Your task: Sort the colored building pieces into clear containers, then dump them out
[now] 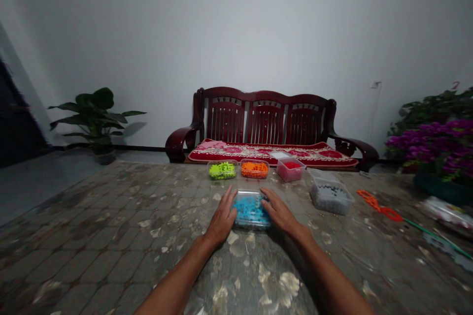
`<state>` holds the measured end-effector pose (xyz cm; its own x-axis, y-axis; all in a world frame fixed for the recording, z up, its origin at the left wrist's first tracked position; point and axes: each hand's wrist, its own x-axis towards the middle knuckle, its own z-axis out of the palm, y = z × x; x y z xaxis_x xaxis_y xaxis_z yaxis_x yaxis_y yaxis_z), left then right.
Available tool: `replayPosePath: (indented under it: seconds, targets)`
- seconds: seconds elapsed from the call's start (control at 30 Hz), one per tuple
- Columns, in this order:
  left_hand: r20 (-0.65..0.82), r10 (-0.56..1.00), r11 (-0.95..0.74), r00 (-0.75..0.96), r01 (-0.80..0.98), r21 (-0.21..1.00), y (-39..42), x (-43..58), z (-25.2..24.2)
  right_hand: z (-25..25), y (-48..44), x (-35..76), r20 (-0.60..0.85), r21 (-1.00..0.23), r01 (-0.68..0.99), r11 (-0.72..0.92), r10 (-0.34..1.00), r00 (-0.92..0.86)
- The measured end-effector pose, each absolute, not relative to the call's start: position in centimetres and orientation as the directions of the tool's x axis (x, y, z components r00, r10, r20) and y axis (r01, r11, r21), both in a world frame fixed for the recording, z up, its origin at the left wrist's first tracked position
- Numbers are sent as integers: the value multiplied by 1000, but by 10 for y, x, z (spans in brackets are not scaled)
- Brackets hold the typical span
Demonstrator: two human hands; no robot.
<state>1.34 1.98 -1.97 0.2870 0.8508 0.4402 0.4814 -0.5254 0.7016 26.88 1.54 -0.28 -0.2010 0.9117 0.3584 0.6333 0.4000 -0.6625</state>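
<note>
A clear plastic box (252, 210) with small blue pieces inside sits on the table in front of me. My left hand (223, 214) grips its left side, thumb against the near left edge and fingers stretched along the far corner. On the opposite side my right hand (278, 210) holds the box, its fingertips over the right rim. Behind it stand a clear box of lime-green pieces (222, 171), one of orange pieces (254, 169) and a box of red pieces (291, 170). To the right, a box of grey pieces (330, 197) has its lid tilted up.
A patterned cloth (111, 236) covers the table. At the right lie an orange linked strip (379, 206), a green stick (424, 230) and a plastic bag (449, 214), near purple flowers (436, 145). Beyond the table stands a dark wooden bench (264, 123).
</note>
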Motion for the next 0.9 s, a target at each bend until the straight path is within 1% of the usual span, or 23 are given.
replayPosePath:
  seconds: [0.1, 0.17, 0.27, 0.33, 0.4, 0.5, 0.67, 0.9]
  targets:
    - [410, 843, -537, 349, 507, 674, 24, 12, -16, 1, 10, 269, 352, -655, 640, 402, 912, -212]
    - [362, 839, -542, 405, 583, 605, 24, 14, -8, 4, 5, 268, 349, -636, 668, 388, 916, -199]
    - [225, 855, -516, 467, 724, 457, 20, 20, 12, 11, -2, 264, 335, -553, 755, 352, 924, -186]
    - [179, 864, -500, 471, 760, 416, 18, 24, 25, 18, -5, 260, 309, -473, 814, 337, 929, -205]
    - [165, 866, -496, 472, 768, 406, 19, 28, 35, 24, -8, 258, 278, -407, 852, 329, 933, -227]
    - [138, 867, -493, 480, 778, 391, 24, 33, 42, 27, -9, 255, 239, -365, 880, 305, 944, -228]
    - [128, 860, -502, 494, 776, 382, 27, 37, 39, 24, -11, 254, 224, -370, 885, 282, 952, -209]
    - [193, 847, -530, 495, 760, 376, 26, 35, 25, 21, -15, 253, 260, -357, 892, 279, 946, -192]
